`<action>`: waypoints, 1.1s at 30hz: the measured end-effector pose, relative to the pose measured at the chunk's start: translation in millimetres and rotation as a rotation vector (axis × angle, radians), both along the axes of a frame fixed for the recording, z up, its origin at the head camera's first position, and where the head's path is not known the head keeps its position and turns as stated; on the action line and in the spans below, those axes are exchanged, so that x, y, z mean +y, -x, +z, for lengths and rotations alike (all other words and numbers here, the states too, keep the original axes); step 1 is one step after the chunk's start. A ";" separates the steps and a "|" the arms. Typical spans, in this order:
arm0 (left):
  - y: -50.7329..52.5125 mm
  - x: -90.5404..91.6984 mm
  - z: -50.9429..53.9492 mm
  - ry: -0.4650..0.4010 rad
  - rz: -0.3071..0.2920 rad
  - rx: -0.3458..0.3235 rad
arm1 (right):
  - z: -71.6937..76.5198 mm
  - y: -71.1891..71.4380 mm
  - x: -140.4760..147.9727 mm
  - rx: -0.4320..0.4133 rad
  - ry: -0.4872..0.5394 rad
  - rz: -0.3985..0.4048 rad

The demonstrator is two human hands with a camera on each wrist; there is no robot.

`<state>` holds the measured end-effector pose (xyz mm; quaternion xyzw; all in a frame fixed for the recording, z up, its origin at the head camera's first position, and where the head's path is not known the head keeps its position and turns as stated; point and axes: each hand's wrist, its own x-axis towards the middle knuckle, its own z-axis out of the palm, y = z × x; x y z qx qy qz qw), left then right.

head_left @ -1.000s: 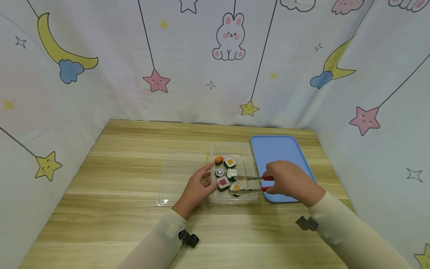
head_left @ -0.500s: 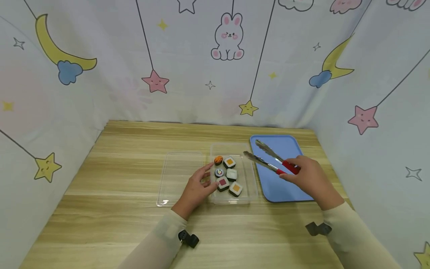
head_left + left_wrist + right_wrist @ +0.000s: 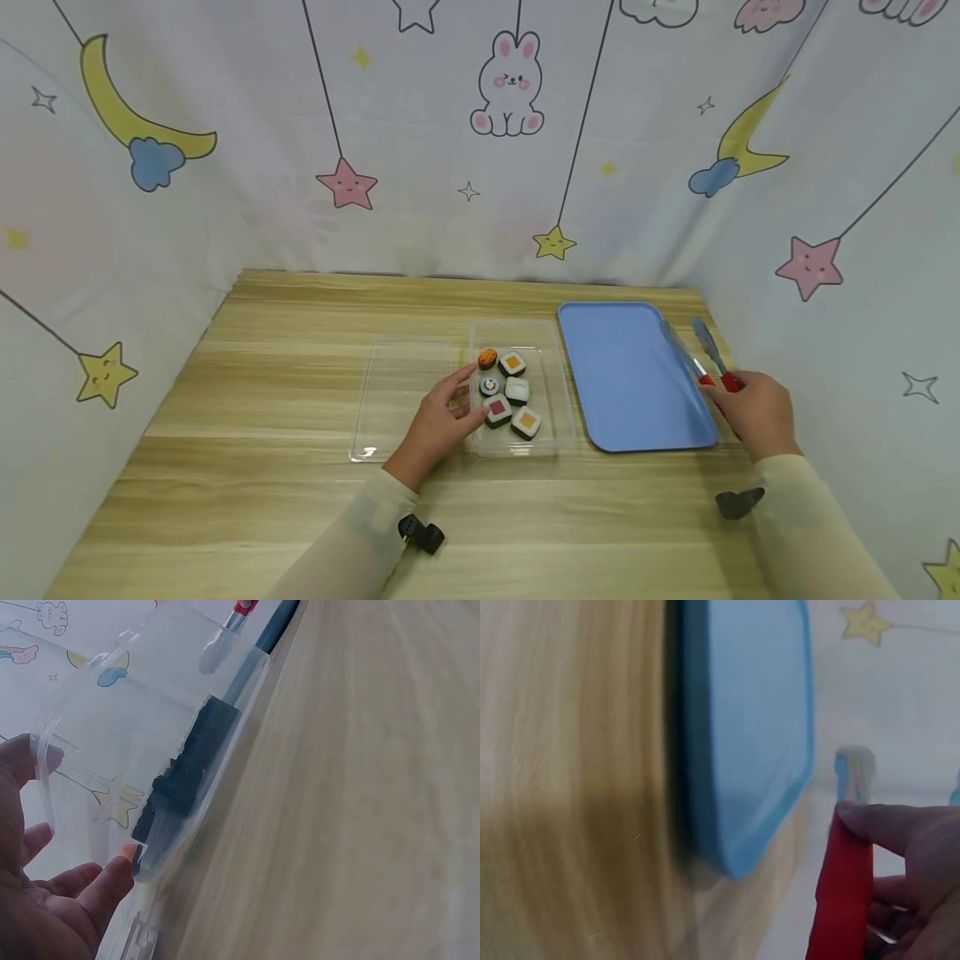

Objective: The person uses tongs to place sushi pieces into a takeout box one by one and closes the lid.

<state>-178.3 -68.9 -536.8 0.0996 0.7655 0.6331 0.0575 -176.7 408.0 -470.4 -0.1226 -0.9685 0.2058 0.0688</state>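
Several sushi pieces sit in a clear plastic container, one topped with orange. My left hand holds the container's left side, the thumb over its rim; in the left wrist view the thumb tip shows through the clear wall and the fingertips touch the near corner. My right hand grips metal tongs by their red handles, beyond the tray's right edge. The tongs' arms stand apart with nothing between them. In the right wrist view, the thumb presses the red handle.
A blue tray, bare on top, lies right of the container. Left of the container lies a flat clear lid. The wooden table ends at a printed curtain behind and on both sides.
My right hand has moved right with the tongs, from over the sushi, across the blue tray, to beyond its right edge. The left hand and the container have stayed put.
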 end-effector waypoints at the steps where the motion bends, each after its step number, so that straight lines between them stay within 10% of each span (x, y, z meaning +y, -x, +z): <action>1: 0.0 -0.1 -0.1 -0.002 -0.001 0.001 | -3.5 0.1 3.8 0.007 -0.002 -0.002; 21: 1.4 1.2 -1.2 -0.025 0.002 -0.010 | -46.0 7.6 27.4 0.033 -0.047 -0.043; 33: 3.7 -22.2 13.2 -0.016 0.130 0.039 | 1.5 -2.4 -30.0 0.089 0.118 -0.051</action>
